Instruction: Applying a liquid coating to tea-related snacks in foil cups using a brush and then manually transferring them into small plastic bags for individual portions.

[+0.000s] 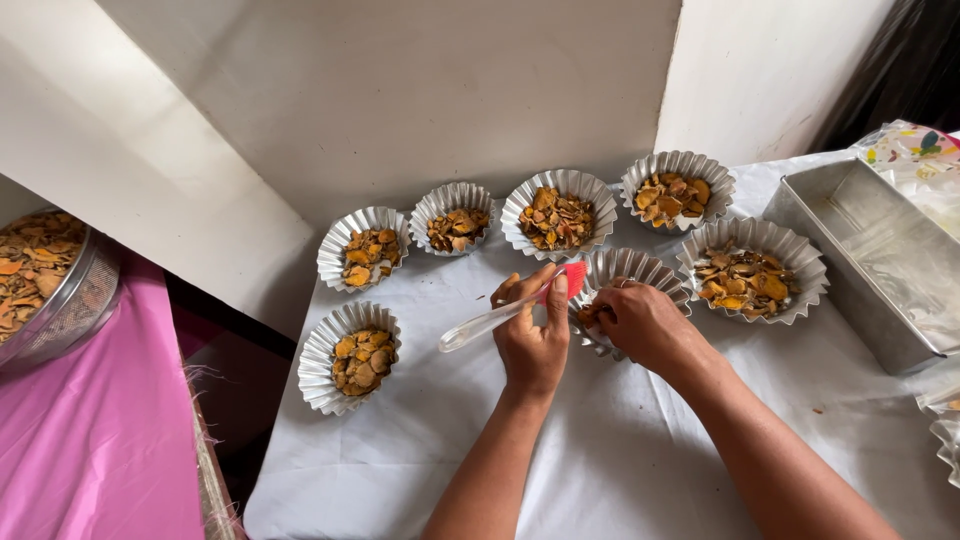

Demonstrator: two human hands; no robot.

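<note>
Honestly, left hand [532,340] pinched a red-headed silicone brush [505,312] just left of the fluted foil mold [632,270]; right hand [640,320] curled on its rim, grip unclear. Flimsy foil, could've tipped and spilled the orange dried slices [590,314] if pressed.

Fluted mould [625,275] nr table [620,450] centre: contents mostly hidden by right hand [640,322]; brush head [574,277] part-covered by left hand [532,340] fingers. Steel strainer bowl [60,300] w/ orange chips cut off by left edge; rect. metal tin [870,260] at table's right edge and a fluted rim [945,445] below it cut off at right. Both forearms cut off at bottom; patterned bag [910,150] at far right corner too blurred to tell.
</note>
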